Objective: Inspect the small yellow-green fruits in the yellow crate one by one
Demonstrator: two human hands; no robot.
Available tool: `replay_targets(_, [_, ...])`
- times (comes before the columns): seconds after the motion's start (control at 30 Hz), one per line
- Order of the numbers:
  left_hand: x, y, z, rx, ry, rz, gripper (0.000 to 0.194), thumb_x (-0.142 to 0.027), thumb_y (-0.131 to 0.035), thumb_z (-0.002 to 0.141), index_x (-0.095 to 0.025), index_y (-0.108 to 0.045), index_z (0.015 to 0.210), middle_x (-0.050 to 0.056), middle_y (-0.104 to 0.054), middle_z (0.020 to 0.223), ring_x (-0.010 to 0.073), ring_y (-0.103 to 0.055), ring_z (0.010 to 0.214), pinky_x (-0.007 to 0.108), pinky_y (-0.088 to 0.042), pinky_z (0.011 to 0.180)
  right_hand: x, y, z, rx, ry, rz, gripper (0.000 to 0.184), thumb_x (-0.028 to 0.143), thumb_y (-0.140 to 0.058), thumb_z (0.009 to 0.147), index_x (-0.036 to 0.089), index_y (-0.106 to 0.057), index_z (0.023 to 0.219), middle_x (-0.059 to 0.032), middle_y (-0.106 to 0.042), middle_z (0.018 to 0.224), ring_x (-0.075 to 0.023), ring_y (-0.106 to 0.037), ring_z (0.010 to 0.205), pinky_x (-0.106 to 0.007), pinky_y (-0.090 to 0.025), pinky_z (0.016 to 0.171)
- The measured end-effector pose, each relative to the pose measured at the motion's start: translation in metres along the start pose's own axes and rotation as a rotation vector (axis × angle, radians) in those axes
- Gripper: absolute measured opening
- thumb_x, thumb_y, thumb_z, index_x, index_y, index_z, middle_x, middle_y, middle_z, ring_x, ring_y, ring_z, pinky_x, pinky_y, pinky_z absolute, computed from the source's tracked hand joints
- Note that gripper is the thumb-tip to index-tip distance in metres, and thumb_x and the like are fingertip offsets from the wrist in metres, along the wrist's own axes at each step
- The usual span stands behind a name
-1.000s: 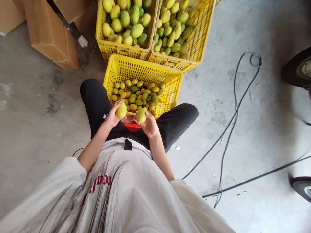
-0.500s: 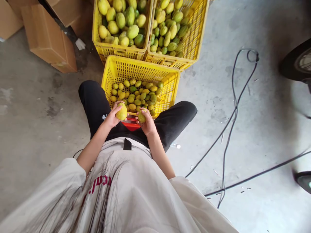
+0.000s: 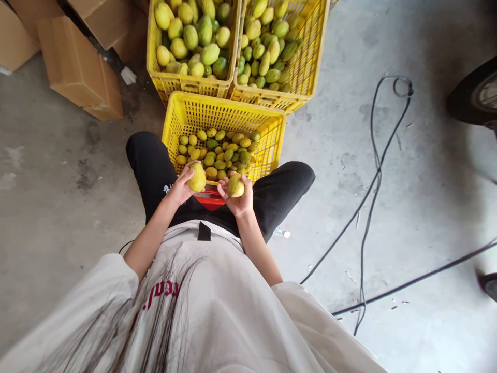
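Observation:
My left hand (image 3: 182,188) is closed round a yellow lemon (image 3: 197,177), its fingers partly hidden behind the fruit. A second, slightly smaller lemon (image 3: 236,185) rests in my right hand (image 3: 240,203), palm turned up with the fingers curled about it. Both hands hang over my lap, just short of the near rim of a yellow plastic crate (image 3: 227,105). Inside that crate lie many small yellow and green lemons (image 3: 220,165), gathered toward the left and middle. Between my knees, below the crate's near edge, a red plastic piece (image 3: 212,201) shows.
Two more yellow crates, one on the left (image 3: 190,85) and one on the right (image 3: 272,98), stand behind, filled with larger green-yellow fruit. Cardboard boxes (image 3: 77,67) sit at upper left. A black cable (image 3: 376,176) crosses the concrete floor; wheels (image 3: 476,93) show at far right.
My right hand has turned palm up, bringing its lemon into fuller view and slightly to the right. The left hand keeps its lemon, barely shifted.

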State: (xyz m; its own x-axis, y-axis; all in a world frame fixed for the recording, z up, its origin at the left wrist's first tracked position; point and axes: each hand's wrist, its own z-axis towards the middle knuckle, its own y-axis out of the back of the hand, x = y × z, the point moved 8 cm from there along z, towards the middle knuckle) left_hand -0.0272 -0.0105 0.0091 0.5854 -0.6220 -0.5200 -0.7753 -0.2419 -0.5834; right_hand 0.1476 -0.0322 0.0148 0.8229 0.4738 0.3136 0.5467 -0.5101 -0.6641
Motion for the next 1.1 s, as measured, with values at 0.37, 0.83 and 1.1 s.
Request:
replay_targets(0.37, [-0.001,0.009,0.004,-0.194,-0.019,0.043,0.041,-0.04,-0.084,0.088,-0.026,-0.063,0.122,-0.001,-0.072,0.092,0.0169,-0.074,0.068,0.026,-0.057,0.061,-0.018,0.007,0.007,-0.038,-0.081,-0.28,0.031,0.028,-0.088,0.083,0.026,-0.061,0.098,0.0054,-0.068,0.076,-0.0135,-0.066,0.061,-0.02,-0.054,0.052])
replay_targets(0.83, [0.0,0.014,0.004,-0.083,-0.048,-0.049,0.054,-0.026,-0.088,0.086,-0.032,-0.069,0.136,-0.004,-0.074,0.106,0.0134,-0.076,0.086,0.025,-0.064,0.077,0.002,-0.005,0.0,-0.029,-0.015,0.053,0.026,0.024,-0.082,0.089,0.031,-0.063,0.105,0.0046,-0.071,0.088,-0.0122,-0.071,0.077,-0.018,-0.065,0.063])
replay_targets(1.1, [0.01,0.01,0.009,-0.01,-0.007,0.078,0.061,-0.032,-0.092,0.084,-0.027,-0.065,0.139,0.003,-0.079,0.105,0.0193,-0.081,0.079,0.03,-0.066,0.075,-0.017,0.005,0.004,-0.071,-0.119,-0.285,0.046,0.019,-0.095,0.073,0.027,-0.058,0.1,0.0088,-0.066,0.082,-0.0094,-0.066,0.062,-0.013,-0.048,0.045])
